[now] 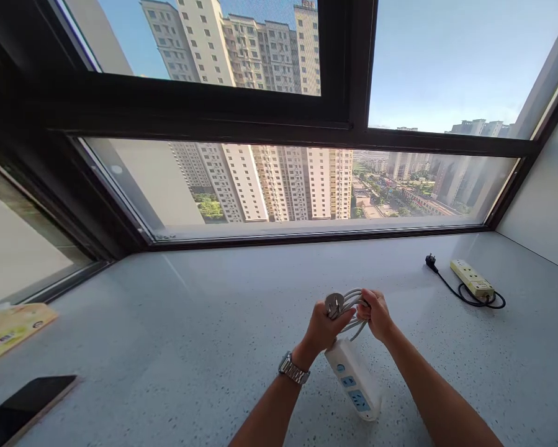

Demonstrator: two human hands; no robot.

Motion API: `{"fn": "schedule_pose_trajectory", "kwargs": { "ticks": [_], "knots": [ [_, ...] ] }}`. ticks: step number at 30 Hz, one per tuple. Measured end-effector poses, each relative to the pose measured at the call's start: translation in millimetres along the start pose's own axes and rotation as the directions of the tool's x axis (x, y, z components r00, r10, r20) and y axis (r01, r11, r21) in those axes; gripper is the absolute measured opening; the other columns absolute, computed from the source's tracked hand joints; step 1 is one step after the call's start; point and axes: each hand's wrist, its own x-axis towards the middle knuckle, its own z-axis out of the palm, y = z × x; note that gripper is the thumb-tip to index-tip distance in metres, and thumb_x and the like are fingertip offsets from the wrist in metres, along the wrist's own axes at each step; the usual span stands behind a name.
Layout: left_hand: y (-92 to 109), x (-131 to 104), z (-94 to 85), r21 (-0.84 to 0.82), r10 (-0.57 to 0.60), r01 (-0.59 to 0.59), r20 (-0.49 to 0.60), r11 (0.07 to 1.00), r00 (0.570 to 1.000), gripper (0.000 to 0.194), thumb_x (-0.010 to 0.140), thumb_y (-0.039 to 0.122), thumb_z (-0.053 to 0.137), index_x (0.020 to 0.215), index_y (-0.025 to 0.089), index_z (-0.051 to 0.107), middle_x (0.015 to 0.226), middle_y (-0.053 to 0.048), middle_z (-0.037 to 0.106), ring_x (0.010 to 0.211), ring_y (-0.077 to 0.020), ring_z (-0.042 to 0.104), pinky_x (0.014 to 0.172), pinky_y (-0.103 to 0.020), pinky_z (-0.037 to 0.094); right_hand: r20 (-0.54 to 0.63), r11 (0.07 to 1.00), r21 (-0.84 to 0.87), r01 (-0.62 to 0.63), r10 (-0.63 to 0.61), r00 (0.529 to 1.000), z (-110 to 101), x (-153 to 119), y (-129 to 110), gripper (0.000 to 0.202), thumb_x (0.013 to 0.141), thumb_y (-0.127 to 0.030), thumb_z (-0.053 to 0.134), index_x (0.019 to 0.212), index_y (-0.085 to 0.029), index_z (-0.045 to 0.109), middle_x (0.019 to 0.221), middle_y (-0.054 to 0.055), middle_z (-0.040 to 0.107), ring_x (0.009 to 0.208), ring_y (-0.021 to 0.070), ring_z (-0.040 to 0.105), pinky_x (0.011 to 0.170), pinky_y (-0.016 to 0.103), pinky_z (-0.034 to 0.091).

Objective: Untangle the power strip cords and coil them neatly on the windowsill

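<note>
A white power strip (354, 380) with blue socket faces lies tilted between my forearms, its far end just below my left hand. Its grey-white cable (352, 299) is gathered in loops between my two hands. My left hand (324, 326), with a metal watch (293, 369) on the wrist, is closed on the cable near the round grey plug (334, 304), whose prongs show. My right hand (375, 313) pinches the right side of the cable loops.
A yellowish power strip (472, 279) with a black cable and plug (431, 261) lies at the right. At the left are a dark phone (25, 406) and a yellow packet (15, 329). Dark window frames (260, 239) border the speckled white sill (190, 347).
</note>
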Motion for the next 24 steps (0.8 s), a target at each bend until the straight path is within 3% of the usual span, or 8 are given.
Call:
{"fn": "schedule_pose_trajectory", "kwargs": {
  "ticks": [5,11,19,24],
  "knots": [
    [-11.7,-5.1,2.3,-0.04,-0.039,0.042,0.073,0.998,0.997,0.042,0.066,0.042,0.069,0.051,0.018,0.038,0.049,0.006,0.032,0.048,-0.0061,0.024,0.044,-0.021,0.02,-0.058,1.0,0.001,0.006,-0.006,0.998,-8.6,-4.1,19.5,0.06,0.06,-0.068,0.066,0.044,-0.021,0.031,0.038,-0.01,0.023,0.037,0.0025,0.015,0.039,0.021,0.015],
    [-28.0,-5.1,0.8,-0.138,-0.145,0.158,0.101,0.978,0.984,0.054,0.067,0.059,0.066,0.046,0.02,0.034,0.041,0.007,0.026,0.04,-0.0052,0.021,0.039,-0.022,0.018,-0.122,0.997,-0.016,-0.078,0.075,0.99,-10.5,-4.4,32.7,0.058,0.059,-0.07,0.066,0.047,-0.02,0.039,0.036,-0.01,0.028,0.032,0.002,0.019,0.034,0.019,0.016],
    [-40.5,6.7,2.5,-0.14,-0.173,0.175,0.024,0.974,0.985,0.054,0.07,0.063,0.063,0.05,0.021,0.035,0.042,0.007,0.029,0.038,-0.006,0.024,0.039,-0.023,0.02,-0.222,0.985,-0.003,-0.171,0.166,0.961,-7.4,2.8,30.8,0.059,0.057,-0.073,0.066,0.048,-0.021,0.039,0.033,-0.012,0.024,0.027,0.0028,0.019,0.029,0.019,0.018],
    [-41.7,2.2,2.7,-0.097,-0.144,0.145,0.018,0.985,0.989,0.055,0.071,0.063,0.062,0.05,0.021,0.034,0.045,0.007,0.025,0.042,-0.006,0.02,0.042,-0.024,0.019,-0.24,0.991,-0.03,-0.132,0.121,0.963,-9.9,-1.4,35.8,0.057,0.061,-0.071,0.065,0.048,-0.021,0.041,0.033,-0.011,0.027,0.029,0.0031,0.021,0.03,0.019,0.022]
  ]
}}
